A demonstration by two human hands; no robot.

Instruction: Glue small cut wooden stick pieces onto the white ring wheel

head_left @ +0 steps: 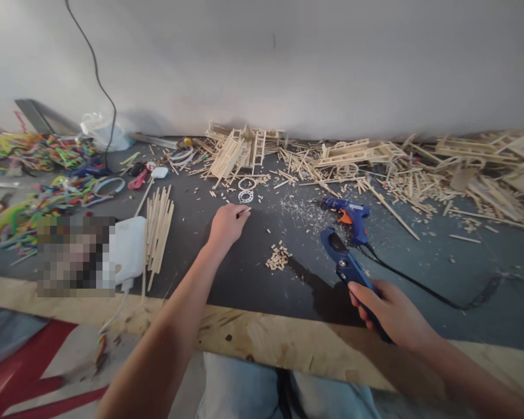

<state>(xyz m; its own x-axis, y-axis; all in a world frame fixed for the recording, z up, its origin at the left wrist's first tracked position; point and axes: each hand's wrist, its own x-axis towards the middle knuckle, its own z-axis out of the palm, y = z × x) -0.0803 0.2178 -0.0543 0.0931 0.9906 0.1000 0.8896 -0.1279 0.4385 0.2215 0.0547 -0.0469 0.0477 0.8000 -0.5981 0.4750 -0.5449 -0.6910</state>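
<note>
My left hand (pixel 230 224) is over the middle of the dark tabletop, its thumb and forefinger pinched together. What sits between the fingertips is too small to make out. Just beyond them lies a white ring with holes (pixel 245 196), with a thin wooden-coloured ring (pixel 247 184) behind it. My right hand (pixel 386 308) grips a blue hand-held cutter (pixel 351 267) by its handle, the rounded head pointing up and away from me. Between the hands is a small heap of short cut wooden pieces (pixel 278 256). A blue glue gun (pixel 349 214) with an orange trigger lies beyond the cutter.
Long wooden sticks (pixel 159 233) lie left of my left hand, beside a white charger-like box (pixel 130 250). Stick-built frames (pixel 238 152) and loose sticks line the wall. Colourful pipe cleaners (pixel 39 152) pile up at left. The glue gun's black cable (pixel 419 285) runs right.
</note>
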